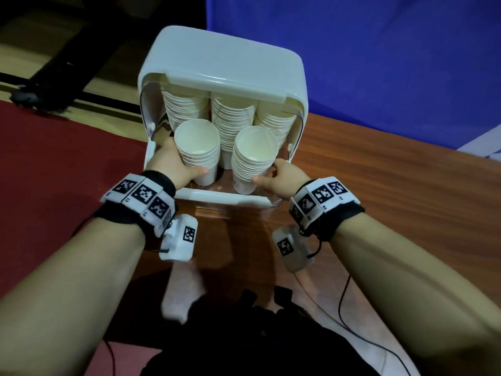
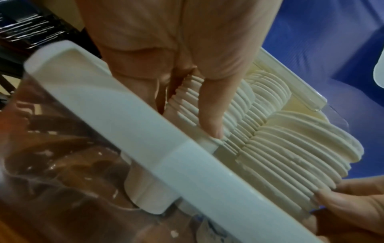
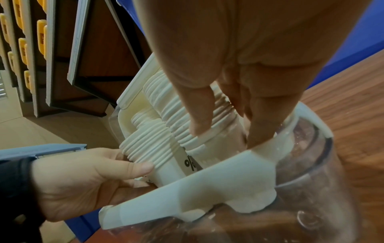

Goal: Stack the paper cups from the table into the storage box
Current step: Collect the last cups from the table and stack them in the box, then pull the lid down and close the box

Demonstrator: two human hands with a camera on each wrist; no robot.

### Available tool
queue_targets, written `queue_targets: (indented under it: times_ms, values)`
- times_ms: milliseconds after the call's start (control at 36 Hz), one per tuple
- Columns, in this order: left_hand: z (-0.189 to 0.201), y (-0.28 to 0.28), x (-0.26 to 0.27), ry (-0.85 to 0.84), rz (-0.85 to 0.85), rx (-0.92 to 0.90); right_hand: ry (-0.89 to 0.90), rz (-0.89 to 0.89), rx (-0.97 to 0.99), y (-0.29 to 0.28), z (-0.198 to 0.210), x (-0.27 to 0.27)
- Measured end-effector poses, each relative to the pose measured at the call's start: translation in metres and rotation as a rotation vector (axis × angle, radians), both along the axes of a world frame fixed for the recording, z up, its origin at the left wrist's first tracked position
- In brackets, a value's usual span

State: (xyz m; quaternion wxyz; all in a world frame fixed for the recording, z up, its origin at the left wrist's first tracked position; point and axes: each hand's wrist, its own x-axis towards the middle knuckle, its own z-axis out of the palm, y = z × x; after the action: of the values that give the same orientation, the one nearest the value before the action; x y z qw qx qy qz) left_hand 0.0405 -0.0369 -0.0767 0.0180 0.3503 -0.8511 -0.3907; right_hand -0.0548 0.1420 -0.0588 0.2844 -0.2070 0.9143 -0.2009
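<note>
the only print that can be read on the task's things is a black mark like a percent sign on the side of a cup low in the right-hand short stack of white paper cups (image 3: 192,162); the rest of that print is hidden. black-and-white square coded tags (image 1: 142,192) sit on white blocks strapped round both wrists on black bands, and carry no words.

the white plastic storage box with clear walls (image 1: 217,63) stands on the brown wood-grain worktop (image 1: 393,185), its open front turned toward the person and its white front rim (image 2: 145,139) low across both wrist views. three tall stacks of white paper cups (image 1: 233,118) stand side by side at the back of the box. in front of them are two shorter stacks.

the left hand (image 1: 173,164) reaches into the left side of the box, its grip clamped on the left-hand short stack of white paper cups (image 1: 199,153): thumb across the near side, fingers round the far side. the right hand (image 1: 284,177) does the same on the right-hand short stack (image 1: 252,161), thumb on the ribbed rims, fingers (image 3: 261,118) down the outer side beside the clear wall. both forearms run straight forward, wrists level, palms facing each other. whether the bases of the short stacks touch the box floor cannot be told.

a blue cloth backdrop (image 1: 379,50) hangs behind the worktop, and a red floor covering (image 1: 67,158) lies to the left.
</note>
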Motion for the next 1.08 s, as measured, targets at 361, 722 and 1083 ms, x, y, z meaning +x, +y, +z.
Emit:
queue_targets:
  times_ms: [361,722,1083]
  values:
    - [0.060,-0.022,0.031,0.143,0.018,-0.371,0.486,0.092,-0.035,0.019,0.079,-0.009]
    - [0.078,-0.013,-0.001,0.113,-0.223,-0.589,0.658,0.257,-0.030,-0.015,0.089,-0.008]
    - [0.068,0.004,0.051,0.135,-0.271,-0.563,0.623,0.351,-0.094,0.012,0.077,0.019]
